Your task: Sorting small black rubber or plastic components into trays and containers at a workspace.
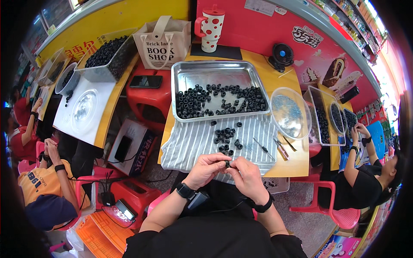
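Both my hands meet over the near edge of a grey-and-white striped cloth (pixel 185 144). My left hand (pixel 205 169) pinches a small black ring-shaped part (pixel 227 164), and the fingertips of my right hand (pixel 248 176) close on the same part from the other side. Just beyond my fingers, several loose black ring-shaped parts (pixel 223 136) lie on the cloth. Farther back stands a metal tray (pixel 215 66) with many more of them. Right of the loose parts rest a thin dark tool (pixel 261 145) and a pair of tweezers (pixel 282 149).
A clear round tub (pixel 291 112) with small bluish bits stands right of the tray. Behind are a dotted tumbler (pixel 211 32), a cloth bag (pixel 162 43) and a small black fan (pixel 282 56). A red stool (pixel 148 96) bears a phone. Other people work at tables on both sides.
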### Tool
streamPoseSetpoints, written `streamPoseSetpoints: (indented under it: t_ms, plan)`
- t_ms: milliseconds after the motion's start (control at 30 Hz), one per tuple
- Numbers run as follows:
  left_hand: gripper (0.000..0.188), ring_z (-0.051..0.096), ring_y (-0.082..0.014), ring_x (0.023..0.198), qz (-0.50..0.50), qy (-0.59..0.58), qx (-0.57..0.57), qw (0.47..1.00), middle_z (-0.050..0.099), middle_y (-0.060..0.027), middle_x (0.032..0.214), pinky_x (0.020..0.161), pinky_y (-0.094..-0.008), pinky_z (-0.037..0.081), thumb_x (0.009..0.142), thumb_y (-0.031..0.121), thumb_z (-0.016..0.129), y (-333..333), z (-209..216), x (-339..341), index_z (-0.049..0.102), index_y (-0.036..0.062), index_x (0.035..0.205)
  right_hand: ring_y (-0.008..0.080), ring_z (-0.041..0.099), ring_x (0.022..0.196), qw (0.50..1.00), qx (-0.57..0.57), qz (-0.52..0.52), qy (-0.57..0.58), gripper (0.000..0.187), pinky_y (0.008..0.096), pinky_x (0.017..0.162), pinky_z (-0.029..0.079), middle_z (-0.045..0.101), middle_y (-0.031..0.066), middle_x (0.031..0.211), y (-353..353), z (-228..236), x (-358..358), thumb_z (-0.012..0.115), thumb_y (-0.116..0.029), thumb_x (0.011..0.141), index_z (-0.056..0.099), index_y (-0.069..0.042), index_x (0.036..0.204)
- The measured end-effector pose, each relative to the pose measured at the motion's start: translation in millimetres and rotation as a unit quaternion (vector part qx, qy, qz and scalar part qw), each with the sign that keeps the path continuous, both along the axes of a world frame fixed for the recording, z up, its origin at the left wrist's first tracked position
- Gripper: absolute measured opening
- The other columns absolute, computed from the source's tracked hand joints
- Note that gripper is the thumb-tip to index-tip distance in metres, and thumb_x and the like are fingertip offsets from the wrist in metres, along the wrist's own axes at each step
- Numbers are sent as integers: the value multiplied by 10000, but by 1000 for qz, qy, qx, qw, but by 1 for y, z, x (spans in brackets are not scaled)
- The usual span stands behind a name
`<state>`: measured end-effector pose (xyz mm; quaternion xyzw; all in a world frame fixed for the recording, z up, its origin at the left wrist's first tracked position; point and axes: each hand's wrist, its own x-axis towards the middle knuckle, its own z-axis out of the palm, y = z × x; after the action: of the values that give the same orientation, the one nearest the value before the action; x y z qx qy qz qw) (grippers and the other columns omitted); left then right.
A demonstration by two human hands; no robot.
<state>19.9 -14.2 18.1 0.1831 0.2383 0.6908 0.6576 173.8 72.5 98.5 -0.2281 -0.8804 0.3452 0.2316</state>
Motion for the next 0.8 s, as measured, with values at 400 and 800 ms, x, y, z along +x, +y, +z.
streamPoseSetpoints:
  t_ms: [400, 800]
  plan:
    - [230, 641, -170, 986, -7, 30, -4, 1000, 612, -88, 1120, 847, -281, 540, 947, 25, 598, 1, 1, 0, 645, -69, 1152, 294, 601, 647, 992, -114, 29, 37, 148, 367, 566, 452, 564, 120, 725, 10, -13, 1, 707, -72, 824, 573, -10, 816]
    - [218, 654, -148, 901, -19, 11, -4, 1000, 634, -85, 1072, 791, -258, 551, 943, 16, 602, 1, 2, -2, 654, -61, 1140, 313, 624, 658, 993, -75, 94, 13, 122, 377, 560, 472, 574, 127, 728, 18, 2, -1, 665, -19, 832, 552, -4, 789]
